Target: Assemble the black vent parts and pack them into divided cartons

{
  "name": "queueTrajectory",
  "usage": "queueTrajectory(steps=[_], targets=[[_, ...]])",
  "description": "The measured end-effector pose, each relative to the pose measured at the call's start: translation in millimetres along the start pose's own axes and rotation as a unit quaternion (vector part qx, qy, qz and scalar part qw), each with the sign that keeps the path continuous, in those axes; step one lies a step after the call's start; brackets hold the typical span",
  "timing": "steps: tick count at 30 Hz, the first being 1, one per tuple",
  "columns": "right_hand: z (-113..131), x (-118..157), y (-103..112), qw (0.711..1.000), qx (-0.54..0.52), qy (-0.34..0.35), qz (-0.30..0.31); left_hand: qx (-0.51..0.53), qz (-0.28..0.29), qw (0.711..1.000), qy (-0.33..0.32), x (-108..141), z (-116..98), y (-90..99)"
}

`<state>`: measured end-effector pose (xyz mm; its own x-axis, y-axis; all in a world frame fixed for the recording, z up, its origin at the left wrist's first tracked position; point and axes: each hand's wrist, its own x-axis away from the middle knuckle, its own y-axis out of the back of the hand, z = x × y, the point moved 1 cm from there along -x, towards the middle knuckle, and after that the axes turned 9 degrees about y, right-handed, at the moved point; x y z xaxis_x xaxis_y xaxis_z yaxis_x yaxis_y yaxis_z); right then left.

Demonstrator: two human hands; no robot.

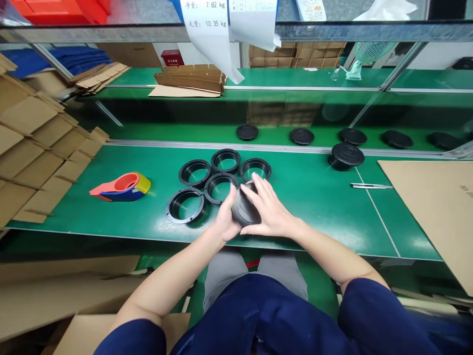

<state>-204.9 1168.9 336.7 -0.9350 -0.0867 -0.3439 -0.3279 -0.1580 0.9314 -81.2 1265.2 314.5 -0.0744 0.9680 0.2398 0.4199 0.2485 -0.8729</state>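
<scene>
Between my two hands, close to the bench's front edge, a round black plastic cap (245, 206) is held tilted. My left hand (226, 217) grips its left side, thumb up along the rim. Fingers of my right hand (269, 207) curve over its top and right side. Just beyond and to the left lie several black flanged rings (185, 205) on the green bench; the nearest ones almost touch my hands. One black ring (255, 168) sits right behind my right fingertips. The cap's underside is hidden.
A red and blue tape dispenser (121, 187) lies left, near cardboard dividers (44, 143). At right are a black lidded piece (346, 156), a utility knife (371, 186) and a cardboard sheet (436, 212). Black caps (302, 136) line the conveyor behind. Paper labels (210, 34) hang from the shelf.
</scene>
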Motion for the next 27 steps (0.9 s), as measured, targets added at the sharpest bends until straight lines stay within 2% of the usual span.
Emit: queueTrajectory(steps=[3, 5, 8, 10, 12, 14, 17, 20, 22, 24, 26, 27], targets=[[-14.1, -12.9, 2.6, 0.999, -0.022, 0.01, 0.031, -0.005, -0.006, 1.0, 0.003, -4.9, 4.0, 0.1], [-36.0, -26.7, 7.2, 1.0, -0.017, 0.005, 0.023, -0.004, -0.002, 1.0, 0.011, -5.6, 1.6, 3.1], [-80.7, -55.7, 13.4, 0.996, 0.026, -0.083, -0.003, -0.054, -0.01, 0.998, 0.032, -4.2, -3.6, 11.3], [-106.1, -74.9, 12.0, 0.988, 0.058, -0.14, 0.028, -0.11, -0.025, 0.993, 0.038, -2.6, -5.0, 17.2], [-120.7, -87.0, 5.2, 0.981, 0.08, -0.157, 0.082, -0.153, -0.03, 0.987, 0.04, -0.6, -4.4, 22.0], [-125.0, -88.3, -4.0, 0.975, 0.099, -0.155, 0.121, -0.18, -0.032, 0.982, 0.036, 1.8, -2.8, 25.7], [-122.7, -72.2, -11.0, 0.97, 0.127, -0.144, 0.149, -0.227, -0.049, 0.972, 0.024, 4.0, 1.1, 31.4], [-121.0, -51.9, 2.1, 0.97, 0.13, -0.132, 0.16, -0.309, -0.076, 0.948, -0.003, 0.2, 7.9, 38.8], [-120.2, -44.1, 19.2, 0.976, 0.125, -0.12, 0.13, -0.385, -0.087, 0.918, -0.042, -6.2, 13.7, 43.4], [-117.5, -39.8, 32.9, 0.982, 0.132, -0.114, 0.07, -0.457, -0.087, 0.882, -0.082, -13.6, 19.0, 46.0], [-113.2, -35.2, 35.1, 0.981, 0.144, -0.126, 0.036, -0.511, -0.082, 0.849, -0.111, -19.9, 22.4, 46.4], [-111.5, -32.4, 31.5, 0.979, 0.143, -0.135, 0.048, -0.531, -0.078, 0.835, -0.121, -22.2, 23.1, 46.2]])
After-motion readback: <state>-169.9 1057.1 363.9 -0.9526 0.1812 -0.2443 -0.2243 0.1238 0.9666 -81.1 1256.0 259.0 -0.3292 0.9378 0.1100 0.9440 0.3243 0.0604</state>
